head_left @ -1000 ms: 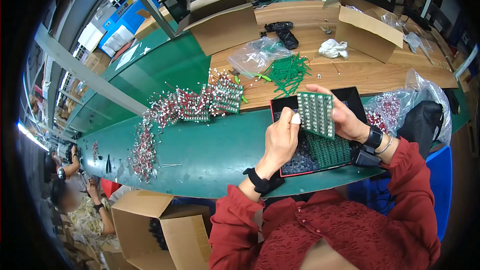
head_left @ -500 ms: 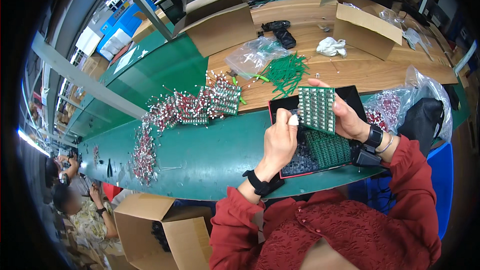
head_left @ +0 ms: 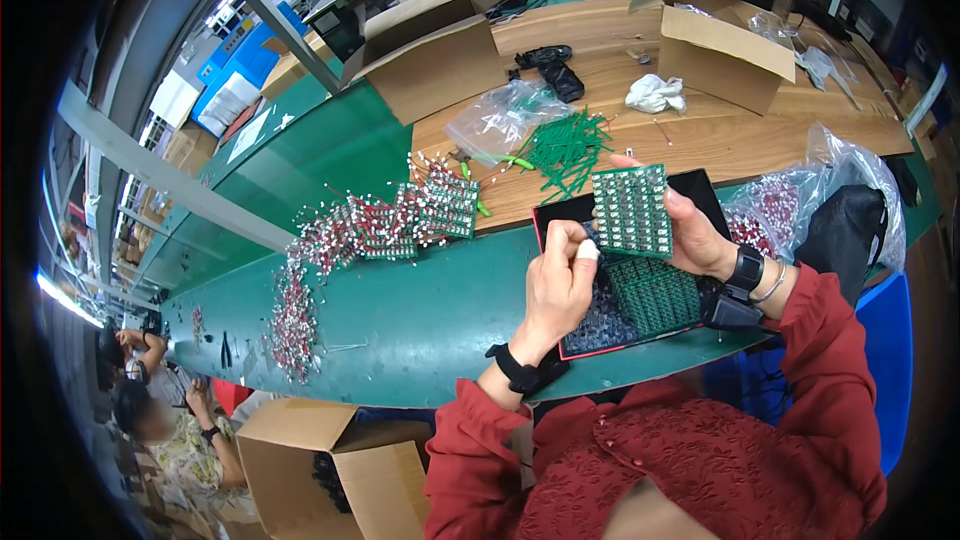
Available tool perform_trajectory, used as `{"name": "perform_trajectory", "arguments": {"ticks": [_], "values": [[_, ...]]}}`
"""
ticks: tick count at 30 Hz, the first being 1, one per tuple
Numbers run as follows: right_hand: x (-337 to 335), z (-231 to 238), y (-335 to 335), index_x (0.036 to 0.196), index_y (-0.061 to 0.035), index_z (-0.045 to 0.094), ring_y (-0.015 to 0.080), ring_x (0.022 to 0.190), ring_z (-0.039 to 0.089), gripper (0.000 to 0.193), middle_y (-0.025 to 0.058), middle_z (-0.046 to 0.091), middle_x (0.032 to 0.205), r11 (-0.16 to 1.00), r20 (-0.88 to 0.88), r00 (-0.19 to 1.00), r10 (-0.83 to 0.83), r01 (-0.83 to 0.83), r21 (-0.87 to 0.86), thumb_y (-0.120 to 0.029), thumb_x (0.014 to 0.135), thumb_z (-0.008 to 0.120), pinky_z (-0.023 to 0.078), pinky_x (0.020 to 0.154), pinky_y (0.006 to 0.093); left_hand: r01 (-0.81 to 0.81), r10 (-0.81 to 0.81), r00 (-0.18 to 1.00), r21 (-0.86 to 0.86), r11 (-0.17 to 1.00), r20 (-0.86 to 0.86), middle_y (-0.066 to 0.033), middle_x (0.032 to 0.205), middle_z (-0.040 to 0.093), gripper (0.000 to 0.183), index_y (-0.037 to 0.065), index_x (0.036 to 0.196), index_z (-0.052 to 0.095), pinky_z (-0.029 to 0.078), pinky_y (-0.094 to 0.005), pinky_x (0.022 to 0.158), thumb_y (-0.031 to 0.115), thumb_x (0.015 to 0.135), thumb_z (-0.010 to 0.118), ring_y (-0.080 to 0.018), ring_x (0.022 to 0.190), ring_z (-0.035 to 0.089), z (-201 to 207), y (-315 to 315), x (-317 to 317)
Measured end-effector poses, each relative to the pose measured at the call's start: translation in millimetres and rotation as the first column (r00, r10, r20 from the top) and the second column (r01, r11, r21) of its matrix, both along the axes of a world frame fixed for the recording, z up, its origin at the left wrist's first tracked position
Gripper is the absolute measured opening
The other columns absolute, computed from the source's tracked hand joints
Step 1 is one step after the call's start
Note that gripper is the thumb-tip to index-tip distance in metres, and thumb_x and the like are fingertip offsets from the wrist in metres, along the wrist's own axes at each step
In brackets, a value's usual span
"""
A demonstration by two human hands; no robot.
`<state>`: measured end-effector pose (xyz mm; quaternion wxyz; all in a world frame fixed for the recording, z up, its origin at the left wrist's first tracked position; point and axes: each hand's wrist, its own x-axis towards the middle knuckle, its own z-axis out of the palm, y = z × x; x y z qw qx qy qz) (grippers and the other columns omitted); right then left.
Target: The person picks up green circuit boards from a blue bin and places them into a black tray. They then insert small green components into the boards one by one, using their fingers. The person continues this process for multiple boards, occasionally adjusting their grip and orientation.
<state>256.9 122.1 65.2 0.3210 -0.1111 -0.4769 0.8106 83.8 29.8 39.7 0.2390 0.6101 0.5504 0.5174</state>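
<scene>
A green circuit board panel (head_left: 632, 210) with rows of small parts is held up by my right hand (head_left: 695, 235), its fingers behind the panel and its thumb at the right edge. My left hand (head_left: 558, 285) is closed in a pinch beside the panel's lower left edge. A white cover shows on one fingertip; whatever lies between the fingers is hidden. Below both hands sits a black tray (head_left: 545, 212) with a red rim. Small dark pieces (head_left: 592, 328) fill its left part, and more green circuit board panels (head_left: 655, 298) lie on the right.
Left of the tray lie boards with red and white wires (head_left: 390, 215) and a loose wire pile (head_left: 292, 325). Beyond are green strips (head_left: 568, 152), green-handled pliers (head_left: 478, 202) and cardboard boxes (head_left: 435, 60) (head_left: 725, 55). Bagged wires (head_left: 770, 205) lie right. Other people sit at far left.
The view has shifted slightly. My left fingers have moved a little lower along the panel's left side, and the panel is tilted slightly differently in my right hand.
</scene>
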Motion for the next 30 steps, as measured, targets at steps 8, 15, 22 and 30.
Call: {"name": "perform_trajectory", "arguments": {"ticks": [8, 15, 22, 30], "values": [[-0.2, -2.4, -4.5, 0.151, -0.0072, 0.014, 0.0191, 0.125, 0.048, 0.099, 0.0092, 0.047, 0.136, 0.993, 0.076, 0.996, 0.054, -0.061, 0.104, -0.052, 0.081, 0.068, 0.037, 0.107, 0.0358, 0.036, -0.042, 0.986, -0.041, 0.999, -0.160, -0.0148, 0.066, 0.059, 0.013, 0.008, 0.095, 0.050, 0.044, -0.0440, 0.053, 0.020, 0.097, 0.051, -0.0381, 0.063, 0.061, 5.6, -0.8, 2.5], [-1.3, -6.3, -3.3, 0.151, -0.0085, 0.016, 0.0181, 0.126, 0.045, 0.085, 0.0090, 0.044, 0.137, 0.974, 0.078, 0.993, 0.090, -0.104, 0.200, -0.041, 0.089, 0.063, 0.034, 0.108, 0.0338, -0.029, 0.023, 0.976, -0.026, 0.999, -0.215, -0.0170, 0.066, 0.060, 0.011, 0.008, 0.097, 0.047, 0.044, -0.0472, 0.053, 0.019, 0.097, 0.050, -0.0407, 0.066, 0.062, 4.1, 1.0, 4.1], [-0.8, -5.7, -1.1, 0.151, -0.0090, 0.015, 0.0185, 0.126, 0.044, 0.082, 0.0100, 0.045, 0.135, 0.943, 0.107, 0.986, 0.127, -0.154, 0.294, -0.037, 0.090, 0.062, 0.032, 0.109, 0.0349, 0.000, -0.004, 0.999, -0.070, 0.998, -0.054, -0.0171, 0.069, 0.060, 0.011, 0.006, 0.103, 0.047, 0.045, -0.0437, 0.056, 0.014, 0.097, 0.049, -0.0390, 0.065, 0.062, 2.5, 1.4, 2.9], [-0.4, -4.7, -2.6, 0.151, -0.0082, 0.014, 0.0193, 0.127, 0.042, 0.086, 0.0115, 0.044, 0.134, 0.910, 0.207, 0.966, 0.154, -0.220, 0.352, -0.039, 0.088, 0.063, 0.031, 0.108, 0.0351, 0.009, -0.007, 1.000, -0.075, 0.997, 0.028, -0.0138, 0.066, 0.056, 0.006, 0.005, 0.097, 0.048, 0.044, -0.0377, 0.053, 0.011, 0.095, 0.049, -0.0305, 0.057, 0.060, -2.4, 0.7, 0.8]]}}
